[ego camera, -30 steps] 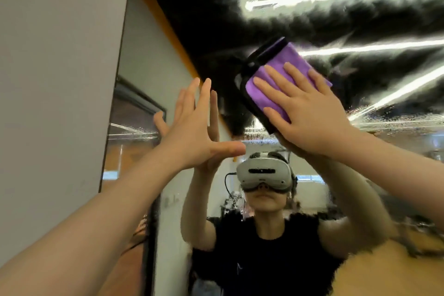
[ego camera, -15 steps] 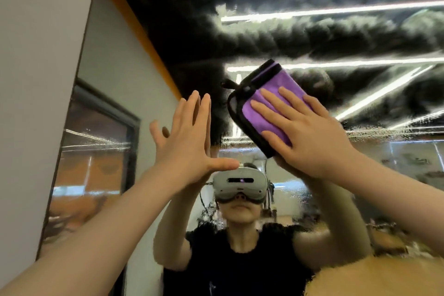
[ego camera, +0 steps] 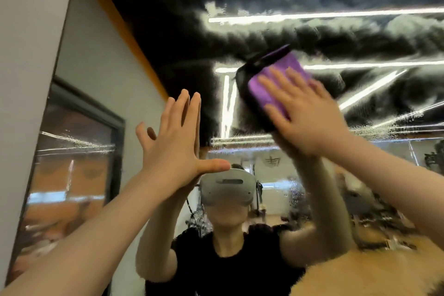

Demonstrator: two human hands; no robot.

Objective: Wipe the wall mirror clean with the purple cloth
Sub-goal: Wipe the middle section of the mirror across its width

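Note:
The wall mirror [ego camera: 168, 38] fills most of the view, and its upper glass is streaked and smeared. The purple cloth [ego camera: 269, 89], folded with a dark edge, lies flat on the glass right of centre. My right hand [ego camera: 305, 113] presses it there with straight, spread fingers. My left hand [ego camera: 175, 144] rests flat on the glass to the cloth's lower left, fingers straight and thumb out to the right. The lower right part of the cloth is hidden under my right hand.
A plain grey wall [ego camera: 28, 31] borders the mirror on the left and along the top. The mirror's dark frame edge [ego camera: 60, 50] runs down the left side. A person wearing a headset, a dark ceiling with strip lights and a room show as reflections.
My right hand has slid the cloth to the right across the upper glass. My left hand stays flat on the mirror. More of the mirror's top edge is in view.

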